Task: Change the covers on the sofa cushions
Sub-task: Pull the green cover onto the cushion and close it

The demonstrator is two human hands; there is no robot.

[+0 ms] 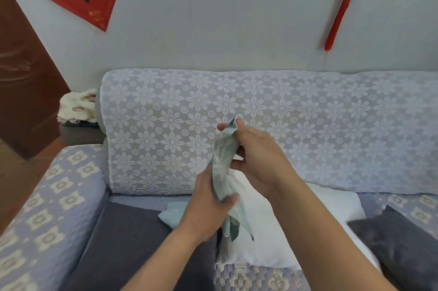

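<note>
A pale green patterned cushion cover (pixel 222 162) is bunched into a narrow strip and held upright above the sofa seat. My left hand (pixel 208 205) grips its lower part, and my right hand (pixel 256 148) pinches its top end between thumb and fingers. Under my hands a bare white cushion insert (pixel 260 238) lies on the seat. A second piece of pale green fabric (pixel 171 216) peeks out to the left of my left wrist. A dark grey cover (pixel 132 243) is spread flat on the seat at the left.
The sofa has a lilac floral backrest (pixel 308 129) and a patterned left armrest (pixel 47 207). A dark grey cushion (pixel 403 243) lies at the right. A white plush toy (pixel 78 107) sits behind the armrest, beside a brown door (pixel 23 77). Red decorations hang on the wall.
</note>
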